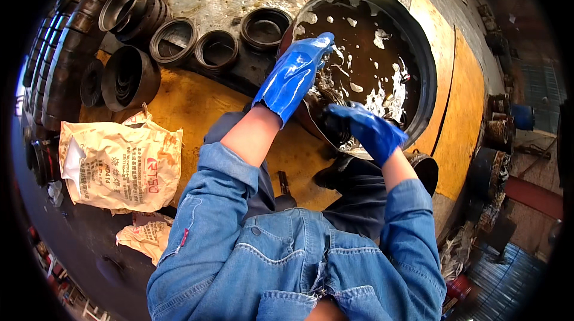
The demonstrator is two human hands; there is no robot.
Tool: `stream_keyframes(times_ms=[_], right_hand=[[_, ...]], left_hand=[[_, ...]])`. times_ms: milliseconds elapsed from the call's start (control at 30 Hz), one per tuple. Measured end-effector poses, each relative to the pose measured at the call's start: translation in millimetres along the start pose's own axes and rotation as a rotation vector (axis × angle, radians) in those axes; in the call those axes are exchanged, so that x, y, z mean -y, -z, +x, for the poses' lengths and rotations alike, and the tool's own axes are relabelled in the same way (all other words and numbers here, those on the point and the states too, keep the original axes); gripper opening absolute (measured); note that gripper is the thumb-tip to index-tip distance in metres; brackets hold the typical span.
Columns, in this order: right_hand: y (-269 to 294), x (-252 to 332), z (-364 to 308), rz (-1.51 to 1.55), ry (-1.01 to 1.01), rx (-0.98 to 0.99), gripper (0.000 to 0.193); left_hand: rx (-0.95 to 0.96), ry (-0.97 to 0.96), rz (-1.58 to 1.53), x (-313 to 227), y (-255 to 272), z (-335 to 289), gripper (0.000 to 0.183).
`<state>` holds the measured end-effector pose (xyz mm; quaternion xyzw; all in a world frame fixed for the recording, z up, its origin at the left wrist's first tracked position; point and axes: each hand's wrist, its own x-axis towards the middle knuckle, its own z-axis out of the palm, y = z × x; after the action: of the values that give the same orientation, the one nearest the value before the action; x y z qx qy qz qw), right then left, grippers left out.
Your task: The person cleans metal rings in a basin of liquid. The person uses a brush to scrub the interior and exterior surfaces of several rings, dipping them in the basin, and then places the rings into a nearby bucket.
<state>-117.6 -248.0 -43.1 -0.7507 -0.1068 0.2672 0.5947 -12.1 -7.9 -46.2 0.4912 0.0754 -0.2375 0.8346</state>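
Note:
Both my hands wear blue rubber gloves and work at the near left side of a large round tub (427,70) of brown, foamy liquid. My left hand (296,73) is closed at the upper end of a wet, dark, round metal part (323,97), which leans at the tub's near rim. My right hand (371,130) is at the lower side of that part, its fingers curled in. Something black lies under those fingers, but I cannot make out what it is. White suds (385,97) float beside my right hand.
Several dark metal rings (216,49) stand left of the tub, with stacked cylindrical parts (78,40) farther left. A torn paper sack (125,165) lies at my left, above a smaller crumpled paper piece (146,236). A dark bucket (423,171) stands by my right forearm. Yellow boards (463,112) cover the floor.

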Motion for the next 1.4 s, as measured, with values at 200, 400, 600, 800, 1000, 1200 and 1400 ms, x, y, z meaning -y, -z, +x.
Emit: stream_keyframes(times_ms=[200, 400, 600, 800, 1000, 1200, 1400], right_hand=[[-39, 51, 40, -0.17, -0.145, -0.246, 0.034], [-6, 17, 8, 0.027, -0.538, 0.018, 0.06], [-25, 27, 60, -0.298, -0.619, -0.11, 0.056], [-5, -10, 15, 0.158, -0.403, -0.076, 0.055], [-13, 29, 46, -0.329, -0.763, -0.048, 0.068], [-32, 43, 39, -0.181, -0.509, -0.281, 0.061], [13, 5, -1, -0.213, -0.545, 0.007, 0.054]], left_hand=[[0.025, -0.107, -0.058, 2, -1, -4, 0.053], [0.008, -0.06, -0.042, -12, -5, -17, 0.053], [0.056, -0.046, -0.062, -5, -12, -7, 0.057], [0.027, -0.164, -0.074, -5, -12, -16, 0.057], [0.0, -0.046, -0.073, -5, -2, -14, 0.055], [0.016, -0.081, -0.135, -5, -11, -13, 0.053], [0.024, -0.099, -0.098, -8, -14, -15, 0.056]])
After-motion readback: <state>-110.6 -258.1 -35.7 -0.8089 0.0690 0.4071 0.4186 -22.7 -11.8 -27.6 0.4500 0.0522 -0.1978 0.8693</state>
